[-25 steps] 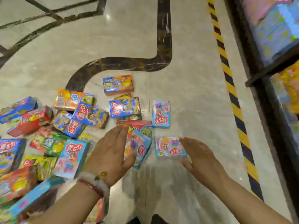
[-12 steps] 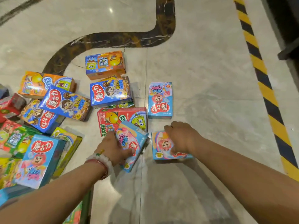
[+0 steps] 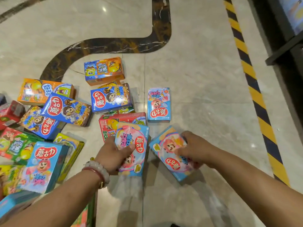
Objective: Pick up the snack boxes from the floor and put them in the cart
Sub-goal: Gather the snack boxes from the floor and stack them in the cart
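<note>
Several colourful snack boxes lie scattered on the marble floor (image 3: 205,79). My left hand (image 3: 113,154) grips a light blue and pink box (image 3: 136,145), lifted above a red box (image 3: 113,123). My right hand (image 3: 195,148) grips a second light blue and pink box (image 3: 167,149), tilted off the floor. A third box of that kind (image 3: 158,104) lies flat just beyond them. Dark blue boxes (image 3: 110,98) and orange boxes (image 3: 103,69) lie further off and to the left. No cart is in view.
A yellow and black hazard stripe (image 3: 252,89) runs along the floor on the right, beside a dark shelf unit (image 3: 285,51). A dark curved inlay (image 3: 114,45) crosses the floor. More boxes pile at the left edge (image 3: 41,164).
Both hands closed on the two pink and blue boxes and raised them off the floor. The view has shifted slightly with my head.
</note>
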{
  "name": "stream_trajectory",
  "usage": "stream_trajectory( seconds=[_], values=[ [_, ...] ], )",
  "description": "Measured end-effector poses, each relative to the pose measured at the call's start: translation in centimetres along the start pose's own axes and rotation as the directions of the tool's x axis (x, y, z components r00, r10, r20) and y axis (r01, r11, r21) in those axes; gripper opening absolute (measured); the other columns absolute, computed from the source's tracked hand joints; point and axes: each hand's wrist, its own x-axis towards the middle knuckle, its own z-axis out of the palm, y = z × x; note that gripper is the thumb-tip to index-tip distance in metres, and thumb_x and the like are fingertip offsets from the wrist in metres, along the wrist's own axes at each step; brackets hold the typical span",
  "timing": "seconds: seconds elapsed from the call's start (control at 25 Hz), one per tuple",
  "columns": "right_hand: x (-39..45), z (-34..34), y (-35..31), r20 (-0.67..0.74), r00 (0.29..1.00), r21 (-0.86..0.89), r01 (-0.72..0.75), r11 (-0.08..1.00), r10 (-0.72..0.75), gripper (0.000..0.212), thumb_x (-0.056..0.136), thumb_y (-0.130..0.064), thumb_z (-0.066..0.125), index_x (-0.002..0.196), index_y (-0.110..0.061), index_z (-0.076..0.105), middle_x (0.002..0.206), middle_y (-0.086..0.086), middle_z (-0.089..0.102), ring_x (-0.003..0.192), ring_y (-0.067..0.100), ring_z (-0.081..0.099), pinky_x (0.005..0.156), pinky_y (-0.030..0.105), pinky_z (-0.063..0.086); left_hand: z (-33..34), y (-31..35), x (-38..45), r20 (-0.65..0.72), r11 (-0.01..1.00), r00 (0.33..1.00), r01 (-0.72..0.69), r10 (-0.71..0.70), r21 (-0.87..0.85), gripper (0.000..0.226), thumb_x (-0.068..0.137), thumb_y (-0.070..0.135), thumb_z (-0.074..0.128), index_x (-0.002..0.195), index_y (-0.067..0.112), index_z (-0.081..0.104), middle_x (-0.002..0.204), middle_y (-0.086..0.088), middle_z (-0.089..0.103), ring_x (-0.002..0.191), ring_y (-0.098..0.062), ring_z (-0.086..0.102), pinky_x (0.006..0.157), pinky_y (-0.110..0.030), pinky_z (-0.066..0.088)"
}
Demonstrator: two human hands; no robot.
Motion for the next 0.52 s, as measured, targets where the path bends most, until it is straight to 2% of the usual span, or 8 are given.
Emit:
stream_trajectory(
  seconds=[0.04,0.12,0.2,0.28,0.36,0.52],
  values=[
    [-2.1,-0.1,-0.6,-0.005,0.997,0.173,-0.075,0.982,0.077,0.033,0.084,-0.017,0.067,0.112,-0.009,0.053,0.103,0.006,0.063,0.080,0.018,0.060,0.050,0.020,0.044,-0.7,1.1,-2.0,0.022,0.997,0.999,0.040,-0.039,-0.071,0.030,0.087,0.019,0.067,0.110,0.008,0.053,0.094,-0.013,0.070,0.062,-0.017,0.066,0.043,-0.024,0.049],
    [-4.9,-1.5,-1.1,-0.018,0.991,0.515,-0.102,0.851,0.130,0.017,0.086,-0.006,0.065,0.103,-0.006,0.061,0.092,0.008,0.069,0.068,0.016,0.066,0.051,0.023,0.050,-1.2,3.1,-4.2,0.052,0.980,0.998,0.055,-0.046,-0.191,0.024,0.089,0.010,0.062,0.110,0.004,0.053,0.095,-0.017,0.069,0.058,-0.017,0.066,0.045,-0.026,0.052],
    [-10.3,-3.5,-4.2,0.025,0.986,0.686,-0.138,0.715,0.166,0.010,0.087,-0.003,0.062,0.097,-0.006,0.063,0.086,0.008,0.072,0.065,0.015,0.069,0.052,0.023,0.054,-3.6,6.6,-8.7,0.104,0.961,0.993,0.083,-0.057,-0.264,0.033,0.085,0.013,0.068,0.114,0.003,0.055,0.103,-0.018,0.069,0.072,-0.024,0.069,0.065,-0.038,0.058],
    [-14.5,-5.2,-6.1,-0.070,0.984,0.732,-0.061,0.679,0.165,0.018,0.086,-0.004,0.065,0.103,-0.001,0.063,0.093,0.014,0.072,0.072,0.021,0.070,0.056,0.026,0.056,-5.5,9.2,-12.5,0.122,0.962,0.992,0.045,-0.012,-0.269,0.058,0.069,0.030,0.078,0.117,0.005,0.057,0.107,-0.016,0.069,0.089,-0.033,0.069,0.084,-0.051,0.054],
    [-20.2,-9.2,-9.7,-0.188,0.968,0.761,0.036,0.647,0.166,0.022,0.085,-0.005,0.066,0.106,0.001,0.062,0.097,0.017,0.072,0.075,0.024,0.070,0.060,0.029,0.058,-9.0,14.0,-17.2,0.091,0.962,0.995,-0.018,0.044,-0.272,0.066,0.059,0.041,0.076,0.114,0.008,0.061,0.104,-0.014,0.071,0.091,-0.033,0.069,0.087,-0.050,0.053],
    [-29.5,-15.7,-16.8,-0.234,0.967,0.819,0.139,0.557,0.103,0.024,0.087,-0.008,0.063,0.110,-0.002,0.061,0.099,0.015,0.072,0.080,0.025,0.071,0.067,0.033,0.060,-14.7,22.2,-25.3,0.031,0.920,0.986,-0.140,0.163,-0.366,0.021,0.087,0.016,0.065,0.106,0.007,0.064,0.088,-0.008,0.074,0.076,-0.023,0.071,0.068,-0.036,0.059]
  ],
)
